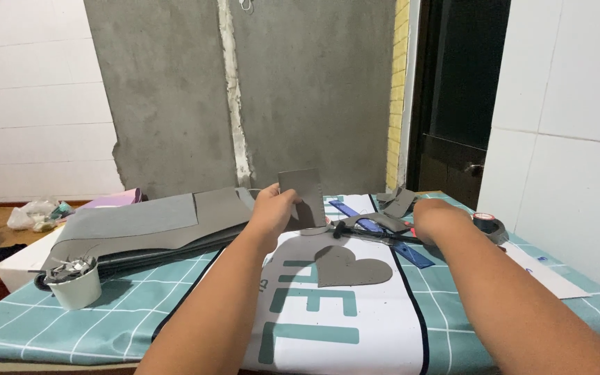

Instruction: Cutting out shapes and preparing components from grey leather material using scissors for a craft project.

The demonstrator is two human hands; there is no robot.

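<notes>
Left hand (272, 208) lifts grey rectangle (302, 194) above table edge.

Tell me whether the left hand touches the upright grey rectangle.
Touching. The head view shows the left hand pinching the grey rectangular piece by its lower left edge.

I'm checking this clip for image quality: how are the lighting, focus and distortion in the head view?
Head view: soft, even light, with no harsh glare; faint shadows lie under the grey heart cutout and white cup. The left hand, holding a grey rectangular piece, looks sharp, as does the right hand. Wide-angle stretch enlarges the forearms near the bottom edge.
</notes>
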